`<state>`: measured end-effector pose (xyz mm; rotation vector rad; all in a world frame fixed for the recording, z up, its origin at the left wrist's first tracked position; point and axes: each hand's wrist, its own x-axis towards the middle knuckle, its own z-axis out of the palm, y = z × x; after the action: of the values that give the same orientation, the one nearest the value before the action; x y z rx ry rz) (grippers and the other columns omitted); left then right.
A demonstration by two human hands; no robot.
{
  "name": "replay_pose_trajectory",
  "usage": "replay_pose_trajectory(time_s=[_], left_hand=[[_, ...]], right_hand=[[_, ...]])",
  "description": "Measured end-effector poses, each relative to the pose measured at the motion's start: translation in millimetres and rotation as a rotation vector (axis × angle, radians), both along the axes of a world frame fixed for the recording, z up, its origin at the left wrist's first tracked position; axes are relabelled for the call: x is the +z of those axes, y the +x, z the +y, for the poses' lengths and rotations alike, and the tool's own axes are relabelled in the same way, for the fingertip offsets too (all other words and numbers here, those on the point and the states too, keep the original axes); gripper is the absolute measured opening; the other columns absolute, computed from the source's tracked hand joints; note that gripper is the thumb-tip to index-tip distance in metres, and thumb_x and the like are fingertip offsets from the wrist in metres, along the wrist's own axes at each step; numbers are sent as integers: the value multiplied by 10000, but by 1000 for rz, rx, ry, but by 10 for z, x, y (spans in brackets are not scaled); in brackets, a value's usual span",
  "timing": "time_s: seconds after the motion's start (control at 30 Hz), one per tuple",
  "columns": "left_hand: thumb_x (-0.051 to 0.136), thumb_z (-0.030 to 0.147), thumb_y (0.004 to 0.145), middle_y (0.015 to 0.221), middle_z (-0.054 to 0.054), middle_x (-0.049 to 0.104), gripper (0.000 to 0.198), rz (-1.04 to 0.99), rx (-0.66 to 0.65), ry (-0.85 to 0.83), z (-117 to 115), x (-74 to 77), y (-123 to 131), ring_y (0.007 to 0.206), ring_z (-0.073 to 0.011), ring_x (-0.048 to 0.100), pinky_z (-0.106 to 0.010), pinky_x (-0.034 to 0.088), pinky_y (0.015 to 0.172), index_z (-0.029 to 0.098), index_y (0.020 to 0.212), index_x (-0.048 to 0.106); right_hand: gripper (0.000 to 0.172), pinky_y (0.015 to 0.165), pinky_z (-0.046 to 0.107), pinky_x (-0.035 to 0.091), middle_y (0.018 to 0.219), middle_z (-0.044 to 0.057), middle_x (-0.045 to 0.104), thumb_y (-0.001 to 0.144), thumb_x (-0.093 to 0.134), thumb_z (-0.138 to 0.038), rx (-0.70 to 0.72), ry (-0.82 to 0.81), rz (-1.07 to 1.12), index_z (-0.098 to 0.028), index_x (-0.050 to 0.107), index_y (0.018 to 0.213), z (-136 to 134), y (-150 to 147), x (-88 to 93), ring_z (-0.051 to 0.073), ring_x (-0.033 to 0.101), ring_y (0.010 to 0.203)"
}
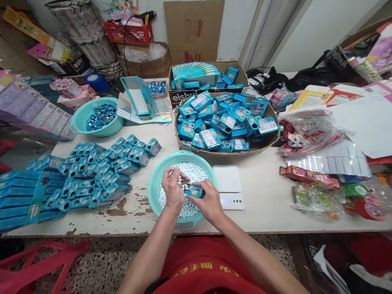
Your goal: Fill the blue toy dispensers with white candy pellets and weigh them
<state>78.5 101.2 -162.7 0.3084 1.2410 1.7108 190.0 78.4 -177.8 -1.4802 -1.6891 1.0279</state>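
Blue box [195, 191]: pos. over bowl [152, 200] of white pellets [187, 211]; long axis approx. L–R, one end pointing at L hand [174, 188]. R hand [210, 201] fingers grip box; L hand fingers curled w/ white pellets.

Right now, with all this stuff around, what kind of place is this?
Maybe a small candy-packing workshop. There's a turquoise bowl of white pieces, perhaps candies, a digital scale beside it, and a cardboard carton piled with little blue boxes.
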Motion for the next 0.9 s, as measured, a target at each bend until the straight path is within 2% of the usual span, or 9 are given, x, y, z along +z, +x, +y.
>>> replay_pose_trajectory(time_s=[0.2, 0.33, 0.43, 0.57, 0.77, 0.9], left_hand=[[682, 336, 726, 561, 45, 540, 299, 8, -46, 36, 15, 37, 70, 525, -90, 555, -221, 465, 557, 171, 647, 445], [670, 349, 739, 507, 72, 504, 279, 15, -34, 58, 32, 108, 89, 443, -89, 506, -240, 467, 530, 190, 698, 445], [612, 416, 782, 540, 52, 526, 272, 49, -4, 62, 53, 122, 92, 486, -107, 537, -257, 484, 535, 188, 723, 475], [626, 439, 766, 600, 19, 558, 315, 101, -55, 24, 76, 100, 111, 575, -119, 575, -246, 482, 544, 169, 664, 500], [559, 485, 806, 577, 7, 560, 401, 100, -61, 80, 80, 167, 127, 566, -128, 591, -251, 453, 560, 171, 580, 455], [624, 451, 759, 612, 19, 552, 378, 122, -72, 62, 99, 157, 99, 549, -110, 569, -257, 472, 574, 164, 573, 463]], right_hand=[[314, 742, 329, 479, 846, 15, 570, 652, 739, -186, -17, 24, 17, -218, 651, 952, 10, 49, 15, 202, 587, 829], [322, 755, 329, 482, 849, 16, 577, 638, 751, -179, -49, 41, 69, -217, 657, 944, 24, 51, 69, 200, 588, 828], [325, 759, 327, 484, 853, 13, 578, 628, 760, -184, -62, 39, 105, -224, 659, 934, 47, 56, 87, 197, 588, 831], [331, 767, 329, 485, 851, 9, 575, 612, 763, -174, -81, -7, 120, -218, 662, 924, 76, 79, 74, 198, 591, 840], [336, 788, 333, 482, 883, 14, 582, 629, 758, -189, -85, 7, 184, -226, 658, 948, 67, 58, 90, 200, 591, 868], [331, 783, 337, 477, 870, 17, 585, 612, 752, -140, -112, 1, 185, -216, 661, 921, 87, 1, 41, 206, 591, 862]])
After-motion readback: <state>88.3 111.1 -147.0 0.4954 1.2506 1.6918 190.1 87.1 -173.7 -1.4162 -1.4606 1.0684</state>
